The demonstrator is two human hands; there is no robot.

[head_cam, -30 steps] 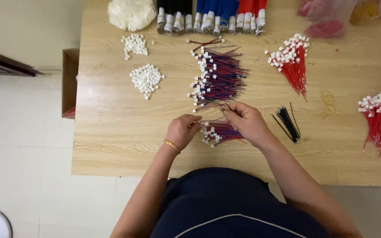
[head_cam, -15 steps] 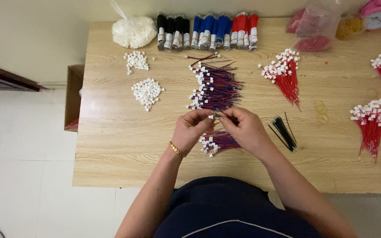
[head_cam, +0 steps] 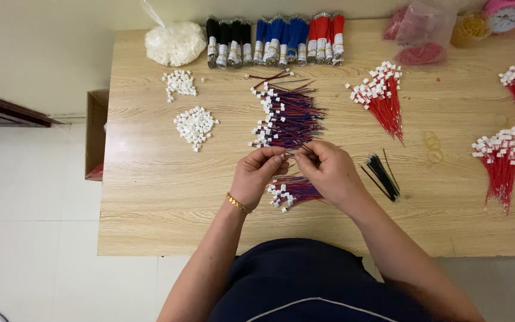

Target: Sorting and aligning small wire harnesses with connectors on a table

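A thin red-and-blue wire (head_cam: 293,154) is pinched between the fingertips of the left hand (head_cam: 257,179) and right hand (head_cam: 328,173), both closed on it above the bench (head_cam: 150,203). Just under the hands lies a small wire bundle (head_cam: 293,191); beyond them, a larger wire pile (head_cam: 287,116); black ties (head_cam: 381,176) lie right.

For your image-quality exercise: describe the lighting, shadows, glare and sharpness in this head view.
Head view: even, soft light on the wooden table; only faint shadows under the left hand and right hand; no strong glare; the tiny wires pinched between them are too small to resolve.
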